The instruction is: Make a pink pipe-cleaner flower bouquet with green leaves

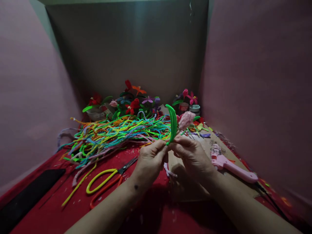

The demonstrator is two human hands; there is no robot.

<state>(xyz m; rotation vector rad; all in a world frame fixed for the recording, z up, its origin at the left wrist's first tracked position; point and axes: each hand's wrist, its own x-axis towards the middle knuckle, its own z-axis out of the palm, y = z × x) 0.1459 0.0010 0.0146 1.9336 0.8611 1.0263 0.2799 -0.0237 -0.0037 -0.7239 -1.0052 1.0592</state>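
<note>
Both of my hands meet in front of me above the red-covered table. My left hand [152, 159] is closed in a pinch at the lower end of a green pipe-cleaner leaf [173, 123], which stands upright and curves to the left at its tip. Beside it, my right hand [191, 154] is closed too, its fingertips by the base of the leaf. A fuzzy pale pink flower bud [186, 120] rises just above the right fingers. The stems between the fingers are mostly hidden, so which hand grips the bud cannot be made out for certain.
A tangled pile of colourful pipe cleaners [117, 133] spreads behind my left hand. Scissors [114, 180] with yellow and red handles lie at left, near a black flat object [31, 191]. At right, a pink glue gun [234, 167] rests on a board [185, 188]. Finished flowers [134, 105] stand behind.
</note>
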